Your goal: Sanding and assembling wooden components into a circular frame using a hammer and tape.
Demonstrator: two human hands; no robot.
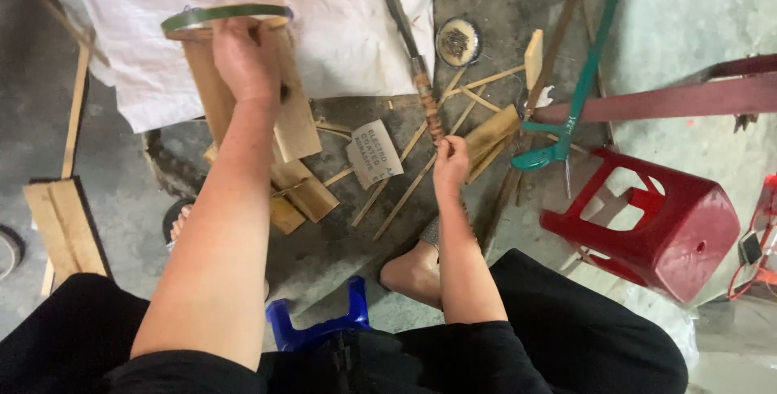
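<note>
The right hand [450, 159] closes on the wrapped handle of a long dark blade [405, 26] lying on the floor; farther out, the left hand [245, 61] grips an upright bamboo piece [212, 99] steady. A firm handle grip likely keeps the lift controlled

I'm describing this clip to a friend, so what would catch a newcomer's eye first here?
The left hand grips an upright bamboo piece at its green rim, over a white sack. The right hand holds a long dark blade by its wrapped handle. On the right, a red plastic stool lies tipped beside a green hacksaw.
</note>
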